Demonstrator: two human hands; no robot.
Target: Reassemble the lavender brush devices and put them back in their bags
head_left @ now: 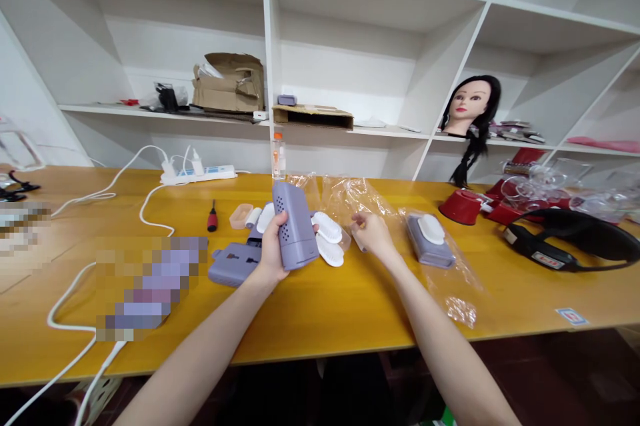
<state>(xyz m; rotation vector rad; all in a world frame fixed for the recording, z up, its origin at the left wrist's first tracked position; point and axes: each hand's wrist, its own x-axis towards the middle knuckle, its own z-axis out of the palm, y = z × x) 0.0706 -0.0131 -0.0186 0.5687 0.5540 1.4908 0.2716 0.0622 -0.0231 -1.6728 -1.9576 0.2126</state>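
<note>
Head view takes in white shelving (350, 46) behind a long amber wooden table (320, 333), with a mannequin head (470, 106) on a shelf and a white power strip (197, 175) on the table's far side.

All places here go by the lilac perforated housing (295, 226), held upright just above the table. Off to its right lie a red cup-shaped piece (461, 206) and a black headband strap (565, 239). Nearer, on the same side, a clear plastic bag (345, 196) stands crumpled, and beyond it a lilac unit with a white oval top (430, 236) sits on another bag. To its left rest a second lilac housing (233, 265) and a small red-handled screwdriver (213, 216). Just right of it lie white ribbed oval pieces (329, 239).

The left hand (273, 249) is closed around the housing's lower half, fingers wrapped behind and thumb in front. The housing looks like light, stiff, smooth plastic, so its flat sides seem the surest place to hold. The right hand (373, 236) hangs by the bag's edge with fingers drawn together; whether it pinches the film, I cannot tell.
</note>
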